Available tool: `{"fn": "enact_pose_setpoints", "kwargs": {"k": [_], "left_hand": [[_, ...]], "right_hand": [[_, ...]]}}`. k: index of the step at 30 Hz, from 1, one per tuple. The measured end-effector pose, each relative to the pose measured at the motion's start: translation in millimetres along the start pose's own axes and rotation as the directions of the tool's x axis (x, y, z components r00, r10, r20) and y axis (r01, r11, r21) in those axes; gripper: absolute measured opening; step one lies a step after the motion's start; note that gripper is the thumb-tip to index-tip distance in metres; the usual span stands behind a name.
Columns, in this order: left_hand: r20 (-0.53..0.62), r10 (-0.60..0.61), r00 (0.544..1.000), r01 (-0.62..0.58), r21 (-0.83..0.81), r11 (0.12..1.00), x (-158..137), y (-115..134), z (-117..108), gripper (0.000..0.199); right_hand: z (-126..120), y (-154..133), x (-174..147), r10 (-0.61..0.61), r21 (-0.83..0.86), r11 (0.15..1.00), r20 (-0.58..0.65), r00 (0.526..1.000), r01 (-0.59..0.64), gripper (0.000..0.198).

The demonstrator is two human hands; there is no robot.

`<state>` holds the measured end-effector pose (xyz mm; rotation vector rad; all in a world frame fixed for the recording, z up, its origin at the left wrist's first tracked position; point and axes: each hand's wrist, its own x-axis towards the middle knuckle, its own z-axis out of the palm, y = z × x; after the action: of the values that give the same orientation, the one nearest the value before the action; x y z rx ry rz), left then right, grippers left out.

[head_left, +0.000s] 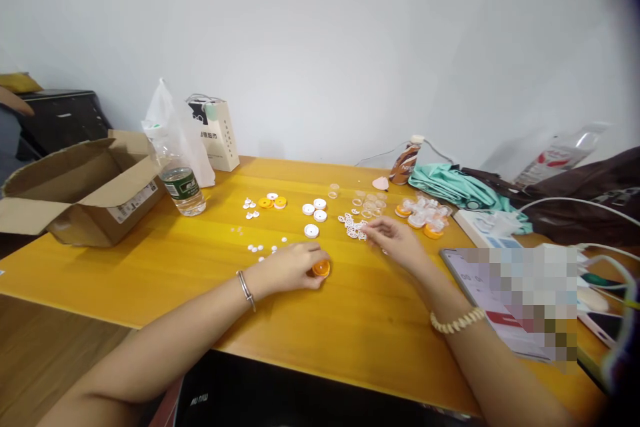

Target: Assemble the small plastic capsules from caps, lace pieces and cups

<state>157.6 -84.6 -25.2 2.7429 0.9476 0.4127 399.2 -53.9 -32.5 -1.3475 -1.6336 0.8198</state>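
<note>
My left hand (pixel 295 267) grips a small round orange cup-shaped part (pixel 321 268) by its side near the middle of the table. Farther right, my right hand (pixel 393 240) has its fingertips pinched at a pile of white openwork plastic pieces (pixel 354 229); whether a piece is between them is too small to make out. Several white round cups (pixel 312 231) sit between and beyond the hands. Clear round cups (pixel 373 203) stand behind the pile. White pegged discs (pixel 250 205), orange rings (pixel 273 202) and tiny white pieces (pixel 260 250) lie to the left.
An open cardboard box (pixel 95 193), a water bottle (pixel 183 190) and a paper bag (pixel 220 133) stand at left. Assembled orange-and-clear pieces (pixel 425 213), a brown drink bottle (pixel 406 161), teal cloth (pixel 455 187) and a tablet (pixel 495 300) are at right, with white cables nearby.
</note>
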Motion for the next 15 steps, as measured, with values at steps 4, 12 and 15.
{"fn": "enact_pose_setpoints", "kwargs": {"k": [4,12,15], "left_hand": [[0.015,0.042,0.999,-0.042,-0.003,0.999,-1,4,-1,0.030],[-0.145,0.000,0.989,-0.006,-0.042,0.999,21,-1,5,0.028],[-0.134,0.030,0.991,-0.025,0.040,0.999,47,-6,11,0.023]], "right_hand": [[-37,19,11,-0.032,-0.420,0.907,-0.099,0.995,-0.012,0.028],[-37,31,9,-0.029,-0.632,0.769,0.120,0.992,0.098,0.024],[-34,29,9,-0.022,-0.663,0.740,0.148,0.989,0.115,0.019]]}}
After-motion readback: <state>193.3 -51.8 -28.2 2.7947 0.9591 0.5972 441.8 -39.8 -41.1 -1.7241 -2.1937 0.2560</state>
